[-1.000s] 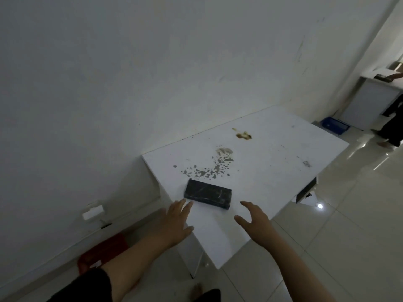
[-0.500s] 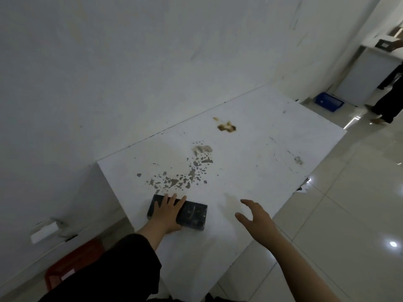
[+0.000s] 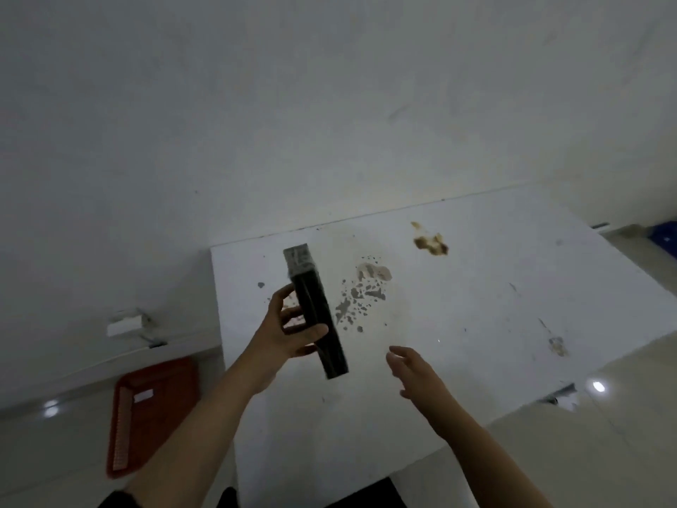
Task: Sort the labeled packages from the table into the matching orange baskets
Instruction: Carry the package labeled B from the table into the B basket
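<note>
A long black package (image 3: 311,298), wrapped in shiny plastic, is lifted off the white table (image 3: 476,324) and stands on edge, tilted, in my left hand (image 3: 289,331), whose thumb and fingers clamp its middle. My right hand (image 3: 414,372) hovers over the table just right of the package, fingers spread, holding nothing. An orange basket (image 3: 146,416) with a white label sits on the floor to the left of the table, below my left forearm.
The table is pushed against a white wall and has brown stains and chipped grey spots. A white socket box (image 3: 124,324) is on the wall at left. A blue crate (image 3: 665,238) sits on the floor at far right. Glossy tiles surround the table.
My left hand has closed on the package and raised it off the table, turning it on edge. The view has swung left, bringing the orange basket into fuller sight.
</note>
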